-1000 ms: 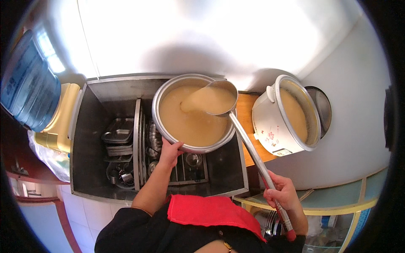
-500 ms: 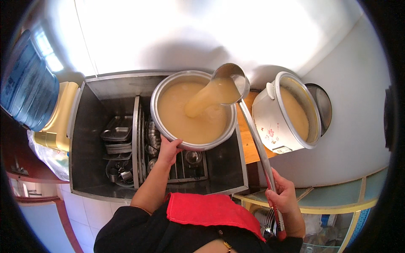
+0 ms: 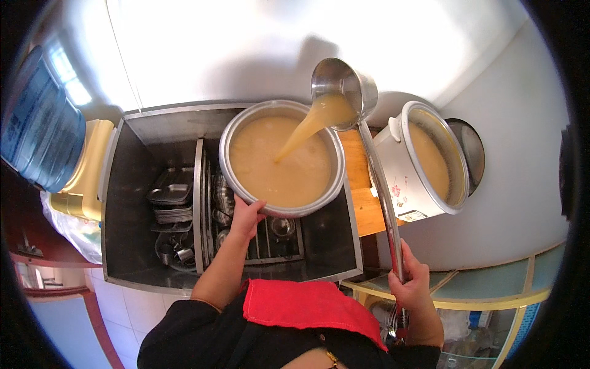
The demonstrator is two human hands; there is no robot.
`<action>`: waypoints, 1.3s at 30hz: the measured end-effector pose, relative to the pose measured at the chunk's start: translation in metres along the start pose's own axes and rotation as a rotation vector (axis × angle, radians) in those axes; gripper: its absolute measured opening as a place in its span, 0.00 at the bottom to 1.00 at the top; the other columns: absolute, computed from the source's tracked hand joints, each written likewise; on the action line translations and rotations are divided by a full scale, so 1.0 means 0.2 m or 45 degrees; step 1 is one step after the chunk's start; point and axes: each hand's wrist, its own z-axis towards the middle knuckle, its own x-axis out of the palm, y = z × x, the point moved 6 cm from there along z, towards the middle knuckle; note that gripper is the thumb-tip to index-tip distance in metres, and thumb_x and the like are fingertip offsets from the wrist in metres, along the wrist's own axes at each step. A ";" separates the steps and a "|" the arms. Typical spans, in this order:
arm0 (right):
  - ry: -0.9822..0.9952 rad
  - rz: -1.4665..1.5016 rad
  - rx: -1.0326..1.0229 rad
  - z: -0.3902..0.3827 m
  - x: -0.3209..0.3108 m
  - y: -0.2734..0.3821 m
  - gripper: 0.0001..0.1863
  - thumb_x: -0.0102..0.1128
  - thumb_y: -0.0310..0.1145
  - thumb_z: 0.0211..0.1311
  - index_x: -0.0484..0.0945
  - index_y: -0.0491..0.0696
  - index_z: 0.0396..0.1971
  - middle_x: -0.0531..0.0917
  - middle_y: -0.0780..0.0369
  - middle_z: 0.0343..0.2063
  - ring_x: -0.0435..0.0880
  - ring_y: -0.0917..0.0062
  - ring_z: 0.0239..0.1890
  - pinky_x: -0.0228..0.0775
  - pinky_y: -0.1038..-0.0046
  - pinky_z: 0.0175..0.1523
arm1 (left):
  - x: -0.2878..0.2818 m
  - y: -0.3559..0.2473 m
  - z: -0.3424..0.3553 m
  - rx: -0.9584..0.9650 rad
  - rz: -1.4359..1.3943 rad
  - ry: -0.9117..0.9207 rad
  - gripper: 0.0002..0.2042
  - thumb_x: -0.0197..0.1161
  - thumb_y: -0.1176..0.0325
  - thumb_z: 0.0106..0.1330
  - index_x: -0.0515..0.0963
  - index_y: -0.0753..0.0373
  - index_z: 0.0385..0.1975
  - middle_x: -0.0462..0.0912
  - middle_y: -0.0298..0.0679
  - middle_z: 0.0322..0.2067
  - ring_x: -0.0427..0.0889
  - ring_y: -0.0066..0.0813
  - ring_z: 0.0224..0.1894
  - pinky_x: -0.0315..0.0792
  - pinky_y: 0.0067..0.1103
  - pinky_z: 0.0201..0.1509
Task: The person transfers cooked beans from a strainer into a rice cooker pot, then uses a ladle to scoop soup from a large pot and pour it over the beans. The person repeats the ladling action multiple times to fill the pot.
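Observation:
A large round metal pot (image 3: 228, 178) full of cloudy tan liquid rests over the right part of a metal sink. My left hand (image 3: 247, 216) grips its near rim, thumb on the edge and fingers underneath, partly hidden. My right hand (image 3: 410, 277) is closed round the long handle of a metal ladle (image 3: 362, 92). The ladle's bowl is tipped to the left above the pot's far right side, and a stream of the tan liquid runs from it into the pot. To the right stands a white rice cooker (image 3: 393, 178), its lid raised, holding similar liquid.
The sink (image 3: 359, 246) holds stacked metal trays (image 3: 169, 194) and small metalware left of a divider. A wooden board (image 3: 356, 209) lies under the cooker. Far left is a blue water bottle (image 3: 46, 123) by a yellow container (image 3: 92, 169). A yellow-edged shelf (image 3: 479, 304) is at lower right.
The ladle's bowl has risen and moved right, tilting further. The pouring stream is now narrower and longer. My left hand stays on the pot's rim.

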 end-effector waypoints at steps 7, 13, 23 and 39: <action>-0.101 -0.203 -0.162 0.03 0.03 -0.02 0.31 0.51 0.23 0.40 0.58 0.41 0.51 0.74 0.60 0.18 0.73 0.84 0.20 0.65 0.82 0.29 | 0.00 0.01 0.01 0.008 -0.028 -0.024 0.33 0.52 0.80 0.49 0.44 0.54 0.53 0.63 0.41 0.46 0.68 0.35 0.43 0.68 0.27 0.31; 0.055 0.551 0.236 0.01 0.05 -0.10 0.30 0.49 0.21 0.41 0.58 0.42 0.51 0.73 0.63 0.16 0.69 0.82 0.11 0.61 0.83 0.18 | 0.03 -0.03 -0.03 -0.043 0.039 -0.096 0.30 0.51 0.80 0.49 0.47 0.54 0.51 0.62 0.40 0.46 0.69 0.35 0.42 0.68 0.28 0.30; -0.498 1.343 0.181 -0.02 -0.44 -0.32 0.25 0.46 0.26 0.48 0.57 0.41 0.50 0.66 0.67 0.11 0.61 0.87 0.06 0.52 0.87 0.07 | 0.00 -0.01 -0.01 0.049 -0.040 -0.035 0.27 0.51 0.81 0.49 0.52 0.58 0.50 0.65 0.39 0.45 0.68 0.32 0.43 0.68 0.23 0.32; -0.689 0.753 0.748 0.27 -0.71 -0.79 0.07 0.47 0.25 0.46 0.68 0.38 0.26 0.70 0.62 0.12 0.68 0.82 0.11 0.61 0.81 0.14 | 0.03 -0.02 -0.02 0.052 -0.076 0.041 0.33 0.48 0.84 0.46 0.48 0.53 0.53 0.61 0.41 0.48 0.67 0.37 0.45 0.70 0.31 0.37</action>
